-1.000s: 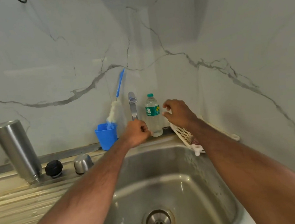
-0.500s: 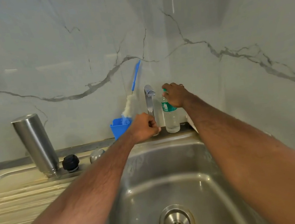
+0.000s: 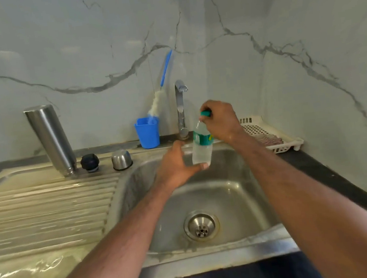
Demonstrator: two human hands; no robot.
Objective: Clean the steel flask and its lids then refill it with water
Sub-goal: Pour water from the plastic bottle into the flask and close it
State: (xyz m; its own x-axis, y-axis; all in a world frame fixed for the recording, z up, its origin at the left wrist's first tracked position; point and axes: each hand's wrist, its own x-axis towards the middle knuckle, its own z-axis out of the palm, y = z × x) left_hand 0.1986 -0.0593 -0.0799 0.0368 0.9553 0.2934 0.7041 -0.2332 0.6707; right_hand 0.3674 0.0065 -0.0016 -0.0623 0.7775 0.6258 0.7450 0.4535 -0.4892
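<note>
- Here, the right hand (image 3: 220,121) curls its fingers over the teal cap (image 3: 206,113) of a clear plastic water bottle (image 3: 201,144), pinching it at the top.
- Below, the left hand (image 3: 176,166) cups the bottle's lower body, thumb and fingers wrapped round its base; the bottle hangs near upright above the sink basin (image 3: 236,192), carried between both hands.
- Just behind the fingers stands the tap (image 3: 181,107), with a blue cup (image 3: 147,132) holding a bottle brush (image 3: 160,95) beside it; no water can be seen running.
- Well off to the left of both hands, on the drainboard (image 3: 48,204), the steel flask (image 3: 51,140) stands mouth down, its long axis leaning slightly against the upright; the left hand is the nearer one.
- Between flask and hands sit a black inner lid (image 3: 90,162) and a steel cap (image 3: 121,159), apart from each other.
- Judged from this, the flask looks drained and the refill is at hand: the cap must come off the bottle, and the flask must be turned upright first.
- To the right of the fingers lies a white rack (image 3: 269,133).
</note>
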